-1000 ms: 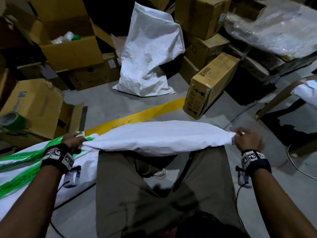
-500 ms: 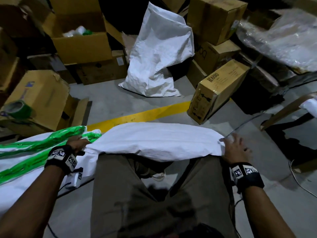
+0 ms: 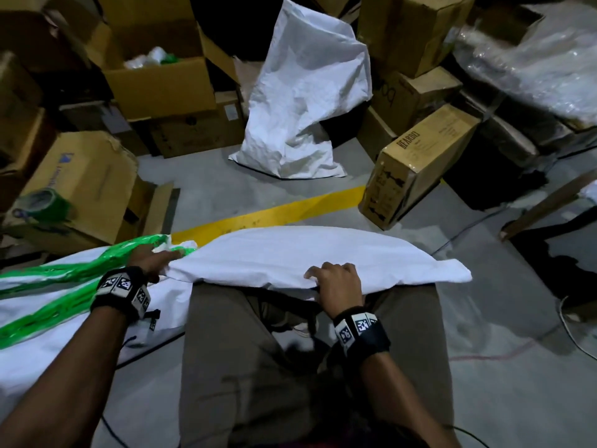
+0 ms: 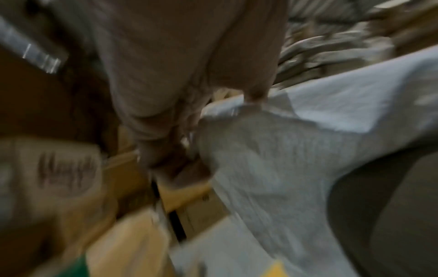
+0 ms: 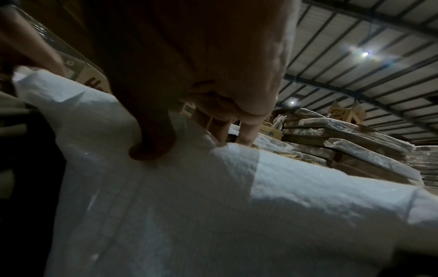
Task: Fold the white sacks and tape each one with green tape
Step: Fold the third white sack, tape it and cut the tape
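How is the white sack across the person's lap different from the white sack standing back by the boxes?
The folded white woven sack on the lap lies flat and narrow, gripped by both hands; the crumpled white woven sack by the boxes stands upright, unfolded and untouched. Neither shows green tape. Both look like the same woven material.

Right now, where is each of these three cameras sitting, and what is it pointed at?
Head: worn on the head, looking down at the folded white sack across the lap; both forearms, left hand and right hand show.
Left wrist: blurred, facing trousers and sack; its own hand is not discernible.
Right wrist: under the palm, looking up; thumb and fingers on the sack.
All three share the sack.
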{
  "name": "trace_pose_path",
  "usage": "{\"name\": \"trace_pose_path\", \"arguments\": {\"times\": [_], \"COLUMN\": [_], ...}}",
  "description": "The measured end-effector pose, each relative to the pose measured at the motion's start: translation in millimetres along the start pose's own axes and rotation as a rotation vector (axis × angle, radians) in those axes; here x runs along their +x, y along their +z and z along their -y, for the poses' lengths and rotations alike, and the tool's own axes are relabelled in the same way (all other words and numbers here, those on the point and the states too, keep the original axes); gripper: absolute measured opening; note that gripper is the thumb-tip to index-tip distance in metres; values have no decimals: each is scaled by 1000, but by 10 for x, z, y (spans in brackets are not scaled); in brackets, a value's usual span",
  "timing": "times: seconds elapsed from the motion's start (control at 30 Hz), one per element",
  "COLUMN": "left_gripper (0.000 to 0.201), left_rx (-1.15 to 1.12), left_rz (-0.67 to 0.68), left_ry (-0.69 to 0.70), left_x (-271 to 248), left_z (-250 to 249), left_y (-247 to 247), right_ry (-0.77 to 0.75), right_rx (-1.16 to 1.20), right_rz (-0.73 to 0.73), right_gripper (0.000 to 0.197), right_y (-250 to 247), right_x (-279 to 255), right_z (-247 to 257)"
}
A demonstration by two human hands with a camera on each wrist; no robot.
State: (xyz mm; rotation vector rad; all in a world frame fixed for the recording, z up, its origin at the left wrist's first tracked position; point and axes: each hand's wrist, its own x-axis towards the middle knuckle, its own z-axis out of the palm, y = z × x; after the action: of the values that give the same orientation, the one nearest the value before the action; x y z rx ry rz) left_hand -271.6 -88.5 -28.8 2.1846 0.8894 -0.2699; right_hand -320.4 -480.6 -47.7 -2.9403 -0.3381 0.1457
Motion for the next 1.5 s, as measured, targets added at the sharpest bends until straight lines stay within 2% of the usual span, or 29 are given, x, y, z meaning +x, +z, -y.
{"name": "trace_pose_path", "arguments": {"times": [0.07,0.1,0.17,0.2,0.23,0.27,0.3,0.33,0.37,0.43,0.5,0.57,0.63,0.7,0.8,0.83,0.9,0.97,1.03,1.13,1.23,1.27,1.4,1.5], "left_gripper": [74,75,61,60,63,69,72,72,66,47,36,27,29,37,50,47,27,23,31,37,38,38,39,42], "left_rx": [268,383,487,498,528,604,712,824,897,976,1033,1017,930,827,816,831,848,920,986,923,835,810,819,757], "left_rz": [-157,-266,-453,-451,-373,-231,-117,-5,60,98,166,197,222,214,127,98,61,65,158,374,506,527,537,493], "left_ry": [118,217,534,724,921,1075,1161,1180,1193,1166,1060,1002,961,928,967,974,962,925,843,714,673,661,590,563], "left_x": [-82,-187,-484,-671,-875,-960,-1040,-1066,-1076,-1078,-1020,-1002,-975,-922,-805,-769,-706,-666,-632,-531,-425,-382,-166,-97], "left_z": [-122,-201,-397,-500,-582,-577,-592,-617,-670,-835,-907,-912,-853,-817,-769,-752,-753,-785,-838,-973,-1172,-1203,-998,-733], "left_y": [-11,10,179,323,500,698,880,1021,1132,1215,1263,1260,1275,1256,1149,1116,1082,1088,1092,1052,971,947,923,954], "right_ry": [-24,-38,-42,-40,-43,-52,-67,-81,-92,-92,-70,-40,-9,31,58,47,20,-12,13,144,122,103,114,132], "right_rx": [10,18,30,35,36,37,36,34,30,18,28,48,51,10,-19,-6,25,-40,-113,-8,62,67,-47,-46], "right_rz": [-25,-45,-98,-122,-155,-189,-215,-233,-243,-251,-252,-264,-270,-235,26,88,146,204,285,473,556,560,546,581], "right_gripper": [37,35,35,35,33,30,29,30,33,28,21,15,12,31,51,51,44,39,47,80,108,115,99,120], "right_y": [55,74,88,79,73,62,49,45,41,32,40,63,111,122,20,-31,-147,-219,-257,-273,-403,-457,-567,-543], "right_x": [-36,-55,-70,-68,-57,-47,-38,-30,-30,-45,-65,-73,-41,24,138,176,243,309,379,554,717,744,712,496], "right_z": [-20,-32,-52,-52,-49,-49,-54,-61,-69,-98,-130,-162,-228,-351,-526,-557,-557,-513,-489,-532,-574,-595,-937,-1409]}}
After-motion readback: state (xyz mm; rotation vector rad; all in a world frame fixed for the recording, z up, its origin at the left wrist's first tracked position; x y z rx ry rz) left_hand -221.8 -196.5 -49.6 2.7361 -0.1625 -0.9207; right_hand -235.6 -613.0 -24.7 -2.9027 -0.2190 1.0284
